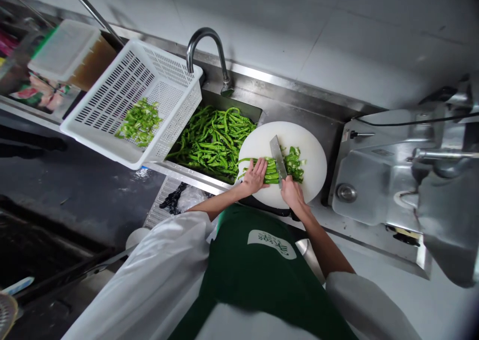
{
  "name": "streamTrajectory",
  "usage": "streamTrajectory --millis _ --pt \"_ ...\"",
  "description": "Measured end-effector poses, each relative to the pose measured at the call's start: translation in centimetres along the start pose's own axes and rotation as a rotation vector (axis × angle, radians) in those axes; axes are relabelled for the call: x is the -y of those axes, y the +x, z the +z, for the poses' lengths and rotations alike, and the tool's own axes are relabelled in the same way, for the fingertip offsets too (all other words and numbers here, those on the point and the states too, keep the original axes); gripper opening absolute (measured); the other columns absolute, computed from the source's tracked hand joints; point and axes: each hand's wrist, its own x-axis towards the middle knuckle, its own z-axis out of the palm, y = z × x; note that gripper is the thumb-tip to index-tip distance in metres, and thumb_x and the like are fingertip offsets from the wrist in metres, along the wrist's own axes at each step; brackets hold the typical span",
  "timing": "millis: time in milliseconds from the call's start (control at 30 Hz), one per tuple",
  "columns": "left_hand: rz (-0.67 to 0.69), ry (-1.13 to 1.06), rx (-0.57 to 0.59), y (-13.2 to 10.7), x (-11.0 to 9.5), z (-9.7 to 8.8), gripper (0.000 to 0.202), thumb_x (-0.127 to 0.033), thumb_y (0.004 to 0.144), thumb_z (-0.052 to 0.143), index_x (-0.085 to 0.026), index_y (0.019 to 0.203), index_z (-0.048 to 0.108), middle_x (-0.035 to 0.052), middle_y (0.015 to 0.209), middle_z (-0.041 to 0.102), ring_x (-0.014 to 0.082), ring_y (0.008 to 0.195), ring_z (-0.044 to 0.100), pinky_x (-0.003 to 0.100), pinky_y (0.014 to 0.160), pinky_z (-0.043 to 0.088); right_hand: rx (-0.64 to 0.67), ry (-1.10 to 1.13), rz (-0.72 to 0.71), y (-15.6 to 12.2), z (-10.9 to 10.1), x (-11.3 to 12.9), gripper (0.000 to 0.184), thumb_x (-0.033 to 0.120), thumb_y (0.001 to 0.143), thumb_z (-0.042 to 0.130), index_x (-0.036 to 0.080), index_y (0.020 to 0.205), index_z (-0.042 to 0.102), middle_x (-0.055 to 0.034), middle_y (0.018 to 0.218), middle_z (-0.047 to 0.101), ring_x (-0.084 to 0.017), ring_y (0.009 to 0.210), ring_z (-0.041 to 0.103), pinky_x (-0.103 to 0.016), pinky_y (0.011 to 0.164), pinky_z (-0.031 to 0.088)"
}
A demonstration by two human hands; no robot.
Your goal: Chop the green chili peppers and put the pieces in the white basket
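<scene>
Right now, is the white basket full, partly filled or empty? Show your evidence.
Partly filled: a small heap of chopped green peppers lies in the white basket, with much of its perforated floor showing.

We log cool, moderate light, brightest on the board [314, 165]. Glare streaks the steel ledge [262, 77]; the tap [207, 32] casts a soft shadow on the wall [262, 26]. Floor [97, 190] at left: dim. We note a fairly sharp centre, wide-angle stretch, smeared edges, a darkened upper-right corner.

Pale tiled wall [277, 36], dark floor [90, 180]
</scene>
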Motion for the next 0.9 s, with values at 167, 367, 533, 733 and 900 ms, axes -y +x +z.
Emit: streamTrajectory --millis 167,367,533,733,900 --pt "-0.030 -0.013 -0.020 -0.2 1.7 -0.7 0.121 -0.072 0.084 0.066 -0.001 0.167 0.016 0.0244 0.174 0.010 0.0436 0.162 -0.007 0.070 0.129 0.003 -0.053 -0.017 0.017 -3.3 -1.1 0.2 0.032 0.026 0.111 0.027 0.010 0.123 0.052 -0.0207 0.104 0.075 -0.027 0.097 0.075 -0.031 0.079 0.048" --pt "-0.024 -0.041 0.051 0.1 2.3 0.9 0.108 -0.064 0.088 0.063 -0.007 0.168 0.019 0.0202 0.174 0.020 0.0419 0.163 0.005 0.067 0.131 0.005 0.066 -0.019 -0.016 -4.7 -0.3 2.1 0.029 0.017 0.107 0.031 0.009 0.124 0.053 -0.0210 0.107 0.075 -0.028 0.102 0.075 -0.031 0.083 0.050" --pt "-0.030 -0.090 0.024 0.4 1.9 1.7 0.096 -0.055 0.093 0.057 -0.012 0.169 0.019 0.0167 0.172 0.029 0.0389 0.163 0.012 0.062 0.132 0.012 0.056 0.009 0.019 -2.3 1.1 3.1 0.030 0.013 0.106 0.032 0.005 0.127 0.051 -0.0229 0.108 0.075 -0.027 0.105 0.074 -0.031 0.085 0.050" --pt "0.013 -0.057 -0.017 -0.8 2.8 -0.3 0.101 -0.067 0.096 0.049 -0.006 0.169 0.016 0.0225 0.173 0.020 0.0415 0.162 0.013 0.065 0.128 0.016 0.033 0.026 0.007 -1.9 0.6 2.3 0.030 0.023 0.110 0.030 0.009 0.126 0.051 -0.0214 0.108 0.075 -0.027 0.104 0.074 -0.031 0.084 0.050" --pt "-0.026 -0.049 -0.046 -1.8 3.9 -1.3 0.114 -0.079 0.090 0.049 -0.002 0.168 0.015 0.0255 0.174 0.009 0.0424 0.163 0.006 0.067 0.127 0.016 -0.005 0.020 -0.014 -4.4 -0.3 3.0 0.026 0.020 0.109 0.032 0.010 0.124 0.051 -0.0204 0.103 0.075 -0.027 0.099 0.075 -0.031 0.083 0.050"
